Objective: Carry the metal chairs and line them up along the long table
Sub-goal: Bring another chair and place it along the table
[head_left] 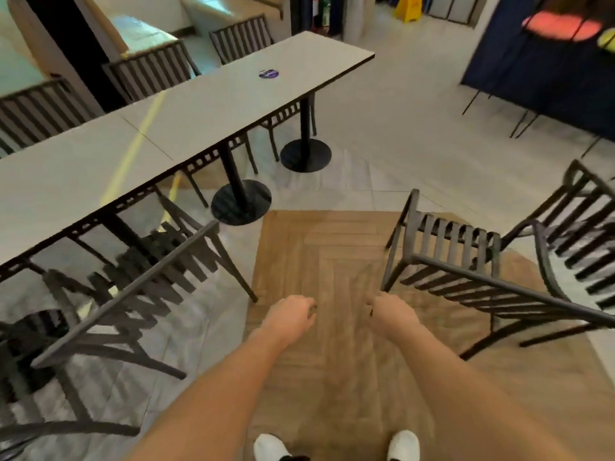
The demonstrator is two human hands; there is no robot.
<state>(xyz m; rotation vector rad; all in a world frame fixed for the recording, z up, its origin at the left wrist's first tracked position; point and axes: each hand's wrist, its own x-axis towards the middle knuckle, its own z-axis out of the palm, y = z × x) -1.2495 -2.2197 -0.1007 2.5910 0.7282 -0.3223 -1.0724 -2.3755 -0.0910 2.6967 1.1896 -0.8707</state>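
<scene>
The long grey table [186, 118] runs from the left edge to the upper middle. A dark metal chair [139, 284] stands at its near side on the left, blurred. Another metal chair [462, 271] stands on the wooden floor to my right, with a third chair [579, 224] behind it. My left hand [293, 316] and my right hand [391, 312] hang in front of me over the floor, fingers curled, holding nothing. The right hand is close to the right chair's near corner without touching it.
Three more chairs [149, 69] line the table's far side. Two black round table bases [241, 201] stand on the floor. A purple round sticker [268, 73] lies on the tabletop. A dark blue counter [539, 68] is at the upper right, a yellow floor sign [407, 6] at the back.
</scene>
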